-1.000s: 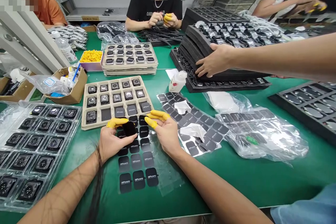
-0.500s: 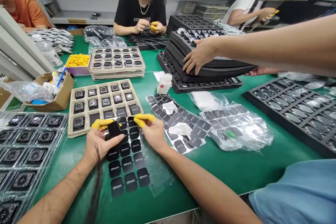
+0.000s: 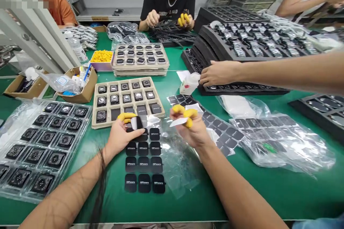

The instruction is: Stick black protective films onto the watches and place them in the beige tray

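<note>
Left grip: thumb and yellow-covered fingers clamped on a black device, held up just in front of the beige tray.
Right grip: fingers pinched together on a white slip, raised off the front right corner of the beige tray; whether paper or cloth, I cannot tell.
Device to slip: apart, the slip lying to the device's right across a gap; the device is tilted, glossy face showing, and so nearly square that its long axis is hard to judge. Left hand has it; right hand is farther off.
Worktop: green, under and all around the beige tray.
Foam trays: black stack beyond and right of the beige tray, strapped items on top; another person's hand is at its side.
Clear tray: left of and nearer than the beige tray, rows of dark watch bodies.
Beige tray contents: two full rows of watch bodies; front row has one at far left, then flat dark squares.
Lettered squares: rows of three, nearer than the beige tray.
Cardboard box: left of the beige tray, holding blue and white items.
Small box: behind the beige tray, toward its left, heaped with yellow finger covers.
</note>
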`<action>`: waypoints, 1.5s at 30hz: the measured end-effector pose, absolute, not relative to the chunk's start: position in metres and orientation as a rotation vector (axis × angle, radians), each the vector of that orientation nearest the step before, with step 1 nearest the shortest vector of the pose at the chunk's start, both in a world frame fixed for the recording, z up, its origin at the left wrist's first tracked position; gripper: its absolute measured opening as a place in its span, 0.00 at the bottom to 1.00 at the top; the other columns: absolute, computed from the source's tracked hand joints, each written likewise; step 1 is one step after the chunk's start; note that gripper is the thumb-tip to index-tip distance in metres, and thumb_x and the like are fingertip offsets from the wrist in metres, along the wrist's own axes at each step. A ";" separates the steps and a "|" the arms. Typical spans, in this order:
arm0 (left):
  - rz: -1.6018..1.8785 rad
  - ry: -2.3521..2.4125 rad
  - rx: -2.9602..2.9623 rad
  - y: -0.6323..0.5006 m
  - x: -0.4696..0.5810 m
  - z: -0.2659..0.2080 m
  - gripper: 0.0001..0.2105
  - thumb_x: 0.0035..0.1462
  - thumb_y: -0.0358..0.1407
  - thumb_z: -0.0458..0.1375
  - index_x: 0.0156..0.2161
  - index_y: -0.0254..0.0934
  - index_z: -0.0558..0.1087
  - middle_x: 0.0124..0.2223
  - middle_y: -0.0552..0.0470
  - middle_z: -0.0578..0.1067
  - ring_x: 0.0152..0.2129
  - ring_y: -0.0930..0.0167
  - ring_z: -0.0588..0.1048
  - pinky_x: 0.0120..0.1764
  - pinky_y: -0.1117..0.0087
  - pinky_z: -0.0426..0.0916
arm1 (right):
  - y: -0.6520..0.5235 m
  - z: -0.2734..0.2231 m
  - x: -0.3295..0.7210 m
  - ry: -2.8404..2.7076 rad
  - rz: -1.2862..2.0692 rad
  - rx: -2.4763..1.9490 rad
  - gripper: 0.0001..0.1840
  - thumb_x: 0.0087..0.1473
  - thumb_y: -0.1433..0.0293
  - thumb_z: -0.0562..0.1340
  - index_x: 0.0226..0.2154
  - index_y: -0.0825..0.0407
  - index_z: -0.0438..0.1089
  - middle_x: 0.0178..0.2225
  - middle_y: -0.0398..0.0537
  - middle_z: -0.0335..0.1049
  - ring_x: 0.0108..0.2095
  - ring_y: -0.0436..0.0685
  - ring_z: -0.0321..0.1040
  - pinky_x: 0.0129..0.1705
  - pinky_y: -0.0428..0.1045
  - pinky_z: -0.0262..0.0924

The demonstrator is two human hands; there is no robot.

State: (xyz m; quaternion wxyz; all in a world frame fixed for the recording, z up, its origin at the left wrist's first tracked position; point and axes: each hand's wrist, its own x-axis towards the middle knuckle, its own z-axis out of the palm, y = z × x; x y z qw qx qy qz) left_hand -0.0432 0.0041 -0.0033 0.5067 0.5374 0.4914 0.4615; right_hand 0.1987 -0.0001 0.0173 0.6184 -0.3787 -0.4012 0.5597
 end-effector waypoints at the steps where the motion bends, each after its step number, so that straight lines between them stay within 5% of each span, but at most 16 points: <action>1: 1.078 1.220 1.381 0.002 -0.042 -0.004 0.26 0.41 0.39 0.75 0.47 0.37 0.74 0.45 0.46 0.81 0.42 0.63 0.81 0.46 0.63 0.76 | -0.004 0.023 0.198 -0.910 1.324 -0.915 0.17 0.30 0.57 0.81 0.23 0.42 0.78 0.31 0.42 0.74 0.31 0.53 0.68 0.37 0.51 0.67; 5: 0.909 1.257 1.676 -0.003 -0.040 -0.003 0.23 0.44 0.37 0.73 0.47 0.39 0.78 0.44 0.49 0.83 0.42 0.62 0.81 0.50 0.60 0.74 | -0.021 0.031 0.175 -0.947 1.387 -1.193 0.19 0.36 0.61 0.79 0.34 0.44 0.81 0.29 0.43 0.75 0.31 0.52 0.70 0.39 0.51 0.68; 13: 0.862 1.282 1.793 -0.004 -0.039 0.002 0.22 0.44 0.37 0.73 0.47 0.41 0.78 0.46 0.53 0.83 0.43 0.64 0.81 0.51 0.63 0.74 | -0.021 0.007 0.141 -0.743 1.463 -1.292 0.21 0.30 0.61 0.81 0.29 0.49 0.80 0.33 0.46 0.78 0.35 0.55 0.73 0.39 0.50 0.71; 45: 0.859 1.246 1.862 -0.004 -0.039 0.001 0.22 0.46 0.37 0.72 0.48 0.40 0.77 0.47 0.53 0.83 0.44 0.65 0.81 0.50 0.67 0.74 | -0.026 -0.006 0.137 -0.799 1.386 -1.309 0.20 0.38 0.60 0.79 0.32 0.50 0.76 0.32 0.44 0.76 0.33 0.52 0.73 0.38 0.49 0.70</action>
